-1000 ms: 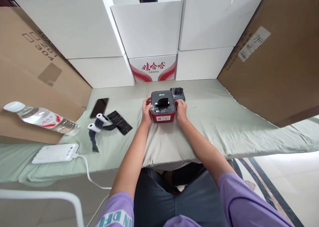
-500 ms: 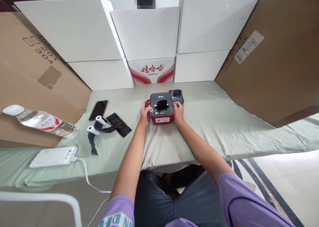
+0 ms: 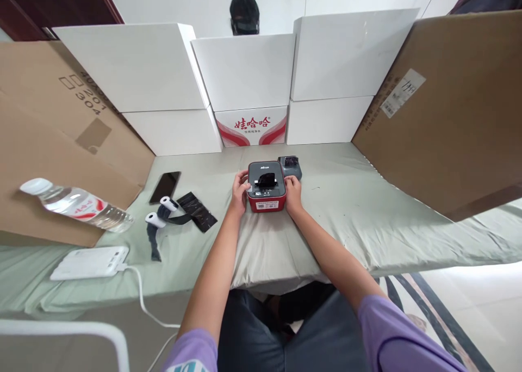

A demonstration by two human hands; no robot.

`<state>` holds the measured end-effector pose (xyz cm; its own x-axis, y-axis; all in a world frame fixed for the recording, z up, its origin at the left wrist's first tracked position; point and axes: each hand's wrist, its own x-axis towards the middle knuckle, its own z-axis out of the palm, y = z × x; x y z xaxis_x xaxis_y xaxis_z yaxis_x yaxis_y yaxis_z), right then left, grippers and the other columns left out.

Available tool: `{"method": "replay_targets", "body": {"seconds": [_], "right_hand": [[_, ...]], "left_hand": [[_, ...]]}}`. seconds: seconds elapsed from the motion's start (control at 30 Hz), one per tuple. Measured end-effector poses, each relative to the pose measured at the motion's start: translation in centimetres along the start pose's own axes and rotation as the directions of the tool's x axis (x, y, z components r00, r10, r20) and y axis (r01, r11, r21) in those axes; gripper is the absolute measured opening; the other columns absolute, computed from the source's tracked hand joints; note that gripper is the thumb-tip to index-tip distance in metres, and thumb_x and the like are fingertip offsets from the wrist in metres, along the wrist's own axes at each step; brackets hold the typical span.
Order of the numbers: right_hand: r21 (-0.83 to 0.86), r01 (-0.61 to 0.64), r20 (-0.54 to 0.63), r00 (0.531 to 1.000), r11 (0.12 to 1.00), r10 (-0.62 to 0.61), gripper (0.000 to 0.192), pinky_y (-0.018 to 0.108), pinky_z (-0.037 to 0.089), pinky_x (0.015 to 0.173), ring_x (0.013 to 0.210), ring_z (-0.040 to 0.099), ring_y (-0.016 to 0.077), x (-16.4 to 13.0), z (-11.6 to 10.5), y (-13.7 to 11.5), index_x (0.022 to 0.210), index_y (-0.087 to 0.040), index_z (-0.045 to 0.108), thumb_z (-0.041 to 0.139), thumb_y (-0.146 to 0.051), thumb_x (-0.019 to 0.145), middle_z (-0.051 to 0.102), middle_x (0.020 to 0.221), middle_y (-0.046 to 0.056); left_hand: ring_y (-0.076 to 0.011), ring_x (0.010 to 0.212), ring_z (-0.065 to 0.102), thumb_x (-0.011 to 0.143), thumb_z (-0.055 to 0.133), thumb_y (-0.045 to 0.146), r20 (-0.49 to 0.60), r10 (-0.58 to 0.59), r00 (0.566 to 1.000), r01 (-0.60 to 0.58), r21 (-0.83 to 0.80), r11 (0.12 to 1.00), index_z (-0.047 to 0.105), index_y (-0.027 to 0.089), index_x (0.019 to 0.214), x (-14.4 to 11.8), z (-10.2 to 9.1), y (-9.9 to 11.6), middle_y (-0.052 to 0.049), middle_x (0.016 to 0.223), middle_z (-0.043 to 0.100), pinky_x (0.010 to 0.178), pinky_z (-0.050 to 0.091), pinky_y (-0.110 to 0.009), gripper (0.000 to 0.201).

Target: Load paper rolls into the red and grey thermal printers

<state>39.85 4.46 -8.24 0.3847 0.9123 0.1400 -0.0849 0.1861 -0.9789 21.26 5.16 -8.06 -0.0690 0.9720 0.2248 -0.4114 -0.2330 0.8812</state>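
A small box-shaped printer (image 3: 267,199), red at the sides with a black top, sits on the cloth in front of me. A glossy black piece stands up from the slot in its lid, and a white label is on its front. My left hand (image 3: 240,191) holds its left side, fingers behind and thumb near the top edge. At the right side, my right hand (image 3: 292,194) is closed against the casing, its fingertips partly hidden. Just behind the right hand is a smaller dark grey printer (image 3: 290,169), also with a black piece sticking up.
On the left lie a phone (image 3: 165,187), two white rolls with dark strips (image 3: 155,219), a black sheet (image 3: 198,211), a water bottle (image 3: 81,206) and a cabled white power bank (image 3: 89,263). White boxes (image 3: 244,67) line the back; cardboard (image 3: 448,116) stands on both sides.
The camera view has tilted up a little, so everything on the table sits lower in the picture. Both hands stay on the red printer, which has not visibly moved on the cloth.
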Motion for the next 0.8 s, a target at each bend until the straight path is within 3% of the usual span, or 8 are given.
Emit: {"method": "replay_targets", "body": {"seconds": [0.2,0.47,0.8], "right_hand": [[0.004,-0.025,0.013,1.0,1.0,0.025,0.015,0.03,0.044,0.067,0.069,0.05,0.0173,0.05,-0.04,0.07,0.077,-0.025,0.053,0.05,-0.039,0.077,0.054,0.074,-0.002],[0.035,-0.024,0.003,1.0,0.999,0.024,0.012,0.029,0.042,0.064,0.067,0.048,0.0162,0.16,0.02,0.21,0.077,-0.024,0.054,0.05,-0.035,0.075,0.053,0.073,-0.002],[0.039,-0.03,-0.003,1.0,0.999,0.03,0.009,0.029,0.042,0.064,0.068,0.049,0.0167,0.04,0.15,0.12,0.076,-0.024,0.054,0.05,-0.032,0.076,0.054,0.072,-0.002]], "left_hand": [[-0.0223,0.11,0.064,0.068,0.069,0.035,0.0,0.002,1.0,-0.002,0.002,1.0,0.063,0.025,0.117,0.06,0.08,-0.07,-0.007,0.117,0.067,0.087,0.05,-0.032,0.051],[-0.026,0.133,0.054,0.068,0.071,0.035,0.013,0.062,0.998,-0.062,0.044,0.997,0.063,0.025,0.122,-0.03,0.16,-0.31,-0.009,0.133,0.063,0.109,0.044,-0.038,0.056],[-0.0287,0.135,0.054,0.064,0.072,0.037,0.095,0.0,0.995,0.002,-0.025,1.0,0.058,0.027,0.133,-0.01,-0.13,-0.22,-0.008,0.143,0.06,0.101,0.05,-0.036,0.071]]}}
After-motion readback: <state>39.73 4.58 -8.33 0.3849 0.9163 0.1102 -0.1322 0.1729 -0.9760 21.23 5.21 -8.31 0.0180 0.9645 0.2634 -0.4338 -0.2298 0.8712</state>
